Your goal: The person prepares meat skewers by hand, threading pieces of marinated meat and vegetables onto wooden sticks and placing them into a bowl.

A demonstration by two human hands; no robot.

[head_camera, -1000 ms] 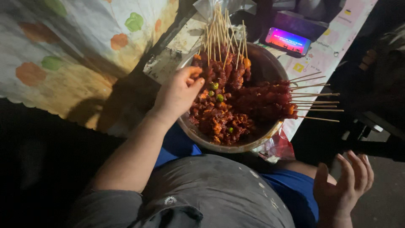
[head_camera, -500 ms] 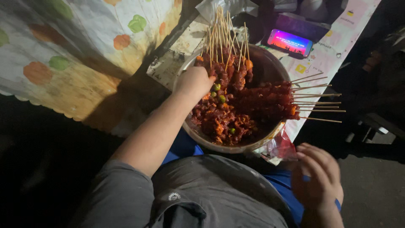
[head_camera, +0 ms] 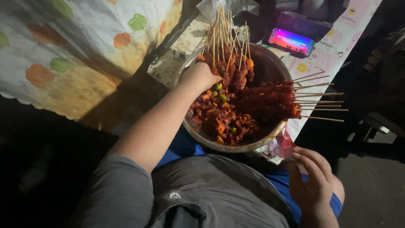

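The largest thing I see is the table (head_camera: 168,63), covered with a cloth printed with coloured fruit shapes (head_camera: 76,55). At its edge stands a big round metal bowl (head_camera: 270,63). Inside it lies a heap of marinated meat pieces (head_camera: 228,120), red-brown and wet with sauce, with some small green pieces among them. Finished skewers lie in two groups: one bundle (head_camera: 223,33) has its sticks pointing away from me, the other bundle (head_camera: 312,99) has its sticks pointing out over the rim to the right.

My left hand (head_camera: 200,78) is inside the bowl, on top of the meat. Its fingers are curled downward into the pieces; whether they already close on one, I cannot tell. My right hand (head_camera: 312,181) rests near my knee, below the bowl, the fingers loosely bent and holding nothing. Just beside it a crumpled clear plastic bag (head_camera: 280,147) hangs at the table edge.

I judge the meat soft, slippery and light, so it is best pinched firmly between fingertips. The skewers look thin and stiff; better to take them by the bare stick.

A phone with a lit screen (head_camera: 291,41) lies behind the bowl.
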